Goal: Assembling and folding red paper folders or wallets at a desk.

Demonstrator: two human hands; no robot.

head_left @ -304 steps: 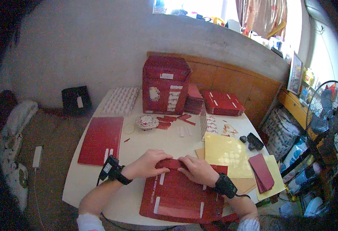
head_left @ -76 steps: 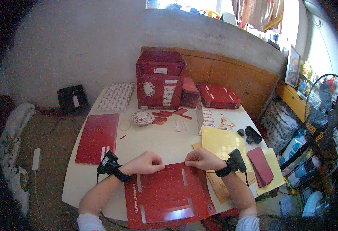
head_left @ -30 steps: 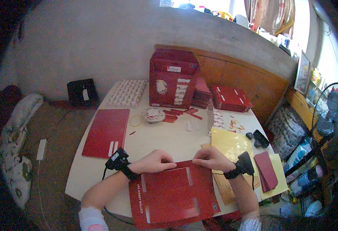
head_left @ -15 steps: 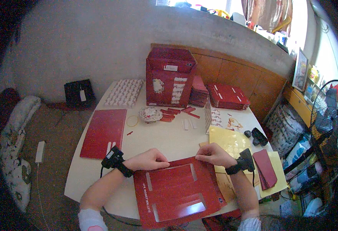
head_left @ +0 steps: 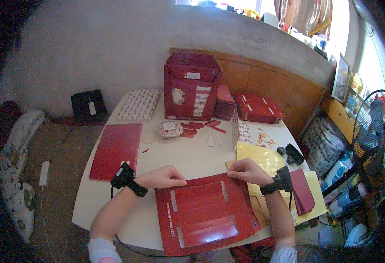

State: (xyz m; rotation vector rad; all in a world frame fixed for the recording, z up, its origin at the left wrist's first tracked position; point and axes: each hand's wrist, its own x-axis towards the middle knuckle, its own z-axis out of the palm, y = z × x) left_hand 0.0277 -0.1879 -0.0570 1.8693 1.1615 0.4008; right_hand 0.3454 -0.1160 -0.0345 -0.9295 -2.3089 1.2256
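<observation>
A red printed cardboard sheet (head_left: 203, 213) with two long cut-out windows and white lettering lies at the table's near edge, partly overhanging it. My left hand (head_left: 167, 176) is closed on its far edge toward the left corner, thumb and fingers pinched together. Toward the far right corner, my right hand (head_left: 248, 171) pinches the same edge. Both wrists wear black straps with small black devices. Right of the sheet lie yellow sticker sheets (head_left: 262, 158) with round spots and a stack of narrow dark-red card strips (head_left: 302, 191).
A tall red box (head_left: 192, 90) stands at the back, beside a stack of red cardboard sheets (head_left: 259, 109). Farther left lie a patterned white stack (head_left: 139, 104) and a red flat stack (head_left: 116, 151). A white woven bowl (head_left: 169, 129) sits mid-table; a black fan (head_left: 372, 131) stands at right.
My hands have spread slightly apart along the sheet's far edge. The sheet has turned a little, its far edge shifting farther away and its near side sliding right.
</observation>
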